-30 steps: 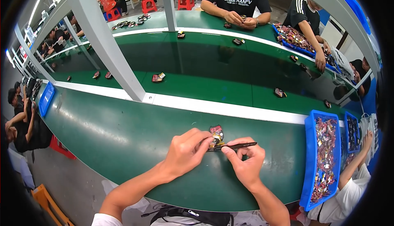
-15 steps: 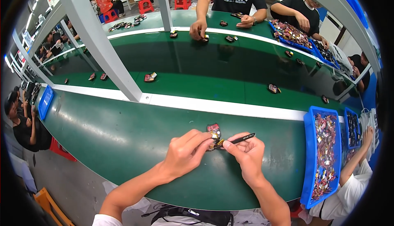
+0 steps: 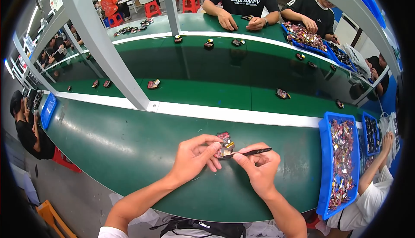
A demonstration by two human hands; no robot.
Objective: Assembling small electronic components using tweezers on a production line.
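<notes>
On the green worktable in front of me lies a small red-and-black electronic assembly (image 3: 223, 137) with a yellow piece (image 3: 230, 144) on it. My left hand (image 3: 196, 155) grips its left side between thumb and index finger; the lower fingers are loosely spread. From the right, my right hand (image 3: 260, 165) pinches a slim black pair of tweezers (image 3: 258, 151). The tip points left and meets the assembly's near edge beside the yellow piece. Fingers partly cover the assembly, so its finer parts cannot be made out.
At right stands a blue tray (image 3: 325, 164) heaped with small red electronic parts. Beyond a white rail (image 3: 233, 115) runs a green conveyor (image 3: 194, 97) carrying several similar assemblies. A grey metal post (image 3: 101, 47) rises at left. Co-workers sit across the line and at both sides.
My left fingers have loosened and drawn back slightly, showing more of the yellow piece. The tweezers have tilted flatter. Assemblies on the conveyor have shifted left; the co-worker opposite has withdrawn a hand from one.
</notes>
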